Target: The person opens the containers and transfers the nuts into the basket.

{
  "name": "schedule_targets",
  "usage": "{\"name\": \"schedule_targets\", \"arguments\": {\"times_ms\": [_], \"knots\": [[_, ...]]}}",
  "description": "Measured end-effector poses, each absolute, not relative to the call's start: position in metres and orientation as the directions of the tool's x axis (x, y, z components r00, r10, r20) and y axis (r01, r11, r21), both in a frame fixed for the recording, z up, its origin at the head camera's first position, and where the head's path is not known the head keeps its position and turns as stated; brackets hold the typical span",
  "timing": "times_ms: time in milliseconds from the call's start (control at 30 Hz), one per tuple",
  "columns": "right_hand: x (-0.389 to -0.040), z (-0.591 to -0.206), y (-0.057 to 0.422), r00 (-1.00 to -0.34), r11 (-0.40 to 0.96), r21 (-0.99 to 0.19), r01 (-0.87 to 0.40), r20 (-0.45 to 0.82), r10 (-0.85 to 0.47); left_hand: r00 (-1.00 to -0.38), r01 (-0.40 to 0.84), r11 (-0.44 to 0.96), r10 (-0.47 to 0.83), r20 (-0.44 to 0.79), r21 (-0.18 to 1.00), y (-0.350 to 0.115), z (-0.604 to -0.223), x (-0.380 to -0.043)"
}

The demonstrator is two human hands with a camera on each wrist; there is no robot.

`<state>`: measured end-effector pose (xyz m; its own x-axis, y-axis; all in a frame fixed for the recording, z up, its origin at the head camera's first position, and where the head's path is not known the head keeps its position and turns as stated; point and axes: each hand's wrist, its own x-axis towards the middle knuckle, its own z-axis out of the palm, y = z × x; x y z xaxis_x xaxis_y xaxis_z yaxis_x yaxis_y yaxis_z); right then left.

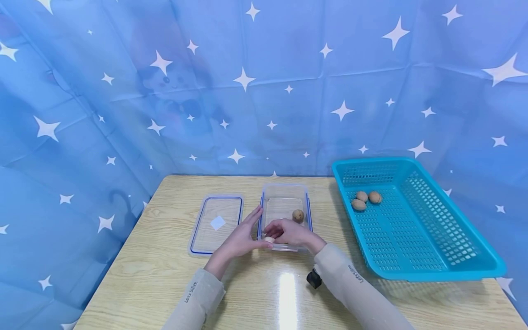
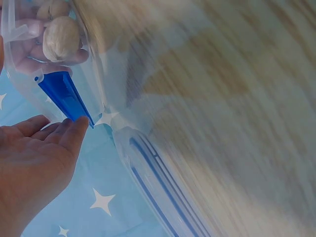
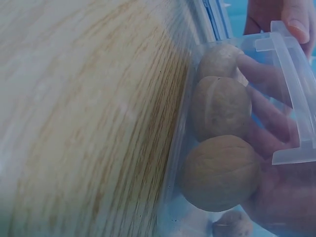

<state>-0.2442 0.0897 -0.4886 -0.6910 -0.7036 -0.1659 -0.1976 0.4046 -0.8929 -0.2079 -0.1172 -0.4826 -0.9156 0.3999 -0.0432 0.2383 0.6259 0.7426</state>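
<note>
A clear plastic box [image 1: 284, 190] with blue clips stands on the table, holding several walnuts. My right hand [image 1: 290, 231] reaches down into it and grips a pale walnut [image 1: 269, 239] in the near left corner. Through the box wall, the right wrist view shows a row of walnuts [image 3: 220, 173] along the near side, a fingertip against the farthest one. Another walnut [image 1: 298, 216] lies by the right wall. My left hand [image 1: 241, 238] lies along the box's left side, fingers extended at a blue clip [image 2: 66, 98] and thumb by the front rim.
The blue-edged lid [image 1: 202, 229] with a white label lies flat left of the box. On the right, a turquoise basket [image 1: 491, 263] contains three walnuts [image 1: 359, 204] at its left side. A star-patterned curtain [image 1: 288, 119] hangs behind the wooden table [image 1: 156, 275].
</note>
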Motion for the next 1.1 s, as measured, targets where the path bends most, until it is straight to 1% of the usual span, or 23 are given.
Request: {"name": "schedule_targets", "arguments": {"times_ms": [333,533,900,1100], "knots": [[-0.2441,-0.4916,0.089,-0.686,0.426,-0.867,-0.259,-0.145,-0.713,-0.917,0.234,0.625,0.396,-0.044,0.744,-0.1164,-0.4817,-0.2073],[-0.244,-0.4921,0.0892,-0.69,0.422,-0.865,-0.271,-0.131,-0.712,-0.916,0.239,0.628,0.399,-0.042,0.741,-0.1165,-0.4823,-0.2077],[-0.2425,-0.4903,0.0887,-0.716,0.437,-0.862,-0.256,-0.134,-0.685,-0.915,0.237,0.623,0.4,-0.044,0.745,-0.117,-0.4818,-0.208],[-0.2421,-0.4889,0.0895,-0.759,0.451,-0.857,-0.249,-0.117,-0.641,-0.915,0.238,0.622,0.402,-0.044,0.746,-0.1168,-0.4816,-0.2076]]}}
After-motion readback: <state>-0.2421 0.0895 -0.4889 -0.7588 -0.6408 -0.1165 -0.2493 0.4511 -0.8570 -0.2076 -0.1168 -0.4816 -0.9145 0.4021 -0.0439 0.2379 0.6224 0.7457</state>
